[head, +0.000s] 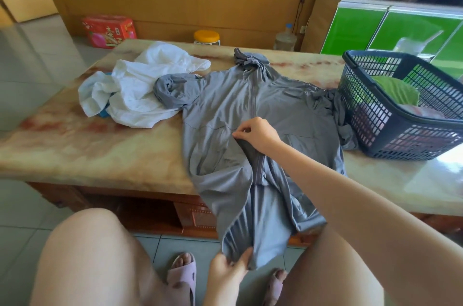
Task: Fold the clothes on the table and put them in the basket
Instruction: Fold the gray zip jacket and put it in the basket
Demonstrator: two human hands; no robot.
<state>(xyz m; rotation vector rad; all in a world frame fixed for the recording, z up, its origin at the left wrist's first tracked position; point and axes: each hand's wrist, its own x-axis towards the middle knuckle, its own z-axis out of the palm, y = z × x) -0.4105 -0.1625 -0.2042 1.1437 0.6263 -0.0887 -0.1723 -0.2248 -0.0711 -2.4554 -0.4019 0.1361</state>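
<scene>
A grey zip-up hooded jacket (220, 105) lies spread on the marble table (75, 145), its hem hanging over the near edge. My right hand (258, 134) pinches the zipper edge at the jacket's middle. Below the table edge, my left hand (229, 269) grips the hanging hem. A crumpled white garment (140, 87) lies to the left of the jacket, with a bit of blue cloth under it. The dark blue plastic basket (390, 135) stands at the table's right, holding a green garment (395, 90) and something pink.
Behind the table stand a red box (109, 30), a yellow-lidded jar (206, 37) and a water bottle (285, 40). A green cabinet (375, 30) is at the back right. My knees and slippered feet are under the table's near edge.
</scene>
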